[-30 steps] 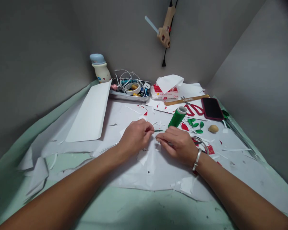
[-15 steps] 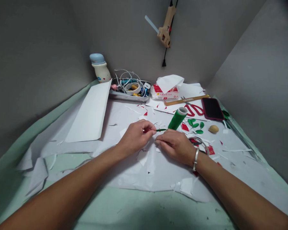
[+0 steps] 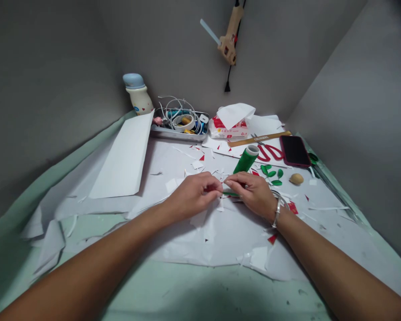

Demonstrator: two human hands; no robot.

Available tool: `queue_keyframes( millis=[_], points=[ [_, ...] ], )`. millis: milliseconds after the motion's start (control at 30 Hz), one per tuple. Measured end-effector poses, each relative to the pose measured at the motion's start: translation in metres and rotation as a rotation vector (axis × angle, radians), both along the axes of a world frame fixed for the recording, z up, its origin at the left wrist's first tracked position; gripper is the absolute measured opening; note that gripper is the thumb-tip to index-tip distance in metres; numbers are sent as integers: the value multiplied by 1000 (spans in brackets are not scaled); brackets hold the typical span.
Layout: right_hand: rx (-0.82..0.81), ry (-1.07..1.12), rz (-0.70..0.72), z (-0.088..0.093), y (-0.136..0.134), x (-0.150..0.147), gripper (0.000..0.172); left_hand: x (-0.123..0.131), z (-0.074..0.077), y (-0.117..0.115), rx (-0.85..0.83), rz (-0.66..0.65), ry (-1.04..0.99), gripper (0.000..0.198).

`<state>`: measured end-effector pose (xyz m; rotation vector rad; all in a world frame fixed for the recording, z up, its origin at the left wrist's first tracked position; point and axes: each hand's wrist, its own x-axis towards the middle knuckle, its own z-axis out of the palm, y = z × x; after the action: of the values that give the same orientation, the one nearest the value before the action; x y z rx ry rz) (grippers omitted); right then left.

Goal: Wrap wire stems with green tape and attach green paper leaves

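A thin green-wrapped stem (image 3: 230,193) runs between my hands, and its ends are hidden in my fingers. My left hand (image 3: 195,195) pinches one end, and my right hand (image 3: 250,191) grips the other, with a silver bangle (image 3: 277,212) on that wrist. Just beyond my right fingers stands a roll of green tape (image 3: 246,159). Several small green leaves (image 3: 270,173) lie to the right of the roll, and red paper scraps are scattered around them.
Red-handled scissors (image 3: 269,152) lie beside a dark phone (image 3: 294,151) and a wooden ruler (image 3: 259,139). A metal tray (image 3: 173,135) holds cables and tape. Behind stand a tissue pack (image 3: 225,129) and a bottle (image 3: 138,94). A glue gun (image 3: 229,42) hangs on the wall.
My hands have come closer together, and my right hand has moved left onto the green stem. The stem now sits lower, between both hands' fingers.
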<state>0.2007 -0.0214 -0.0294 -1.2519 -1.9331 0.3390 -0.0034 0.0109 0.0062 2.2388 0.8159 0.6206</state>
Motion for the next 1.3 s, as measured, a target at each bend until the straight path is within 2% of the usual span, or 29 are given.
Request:
queue_keyframes(
  millis=[100, 167, 233, 300, 367, 433, 500, 567, 667, 767, 833, 900, 967, 1067, 1133, 1200, 1300],
  points=[
    [24, -109, 82, -2, -4, -5, 16, -1, 4, 2, -79, 159, -103, 11],
    [61, -197, 145, 0, -9, -11, 17, -2, 2, 5, -53, 258, -100, 12],
    [122, -249, 153, 4, -13, -16, 17, -2, -4, 6, 26, 300, -35, 12],
    [175, -241, 133, 7, -14, -18, 18, -2, -10, 6, 117, 259, 70, 13],
    [184, -184, 99, 9, -12, -15, 19, -2, -14, 5, 175, 139, 152, 14],
    [152, -102, 44, 9, -8, -9, 18, -1, -13, 3, 161, 4, 158, 14],
    [98, -24, -12, 6, -3, -4, 17, 0, -8, 1, 63, -64, 96, 14],
    [51, 9, -36, 3, 0, 0, 16, 0, 0, 0, -81, -32, 8, 12],
    [40, -59, 21, 0, -2, -4, 15, -1, 7, 2, -209, 108, -109, 12],
    [87, -180, 137, 1, -9, -13, 15, -2, 2, 7, -134, 279, -115, 12],
    [156, -228, 156, 5, -13, -18, 17, -2, -6, 8, -5, 330, -13, 12],
    [198, -216, 143, 7, -14, -18, 17, -2, -12, 7, 103, 270, 110, 14],
    [190, -155, 102, 9, -12, -15, 17, -1, -15, 5, 172, 122, 177, 15],
    [129, -36, 3, 6, -4, -5, 15, 0, -10, 0, 125, -66, 127, 14],
    [74, 26, -46, 3, 0, 0, 15, 0, -3, -1, -14, -54, 32, 12],
    [28, 30, -52, 0, 2, 1, 15, 0, 4, 0, -117, 28, -64, 10],
    [21, -67, 37, -2, -2, -5, 16, -2, 6, 4, -161, 183, -140, 10]
  ],
)
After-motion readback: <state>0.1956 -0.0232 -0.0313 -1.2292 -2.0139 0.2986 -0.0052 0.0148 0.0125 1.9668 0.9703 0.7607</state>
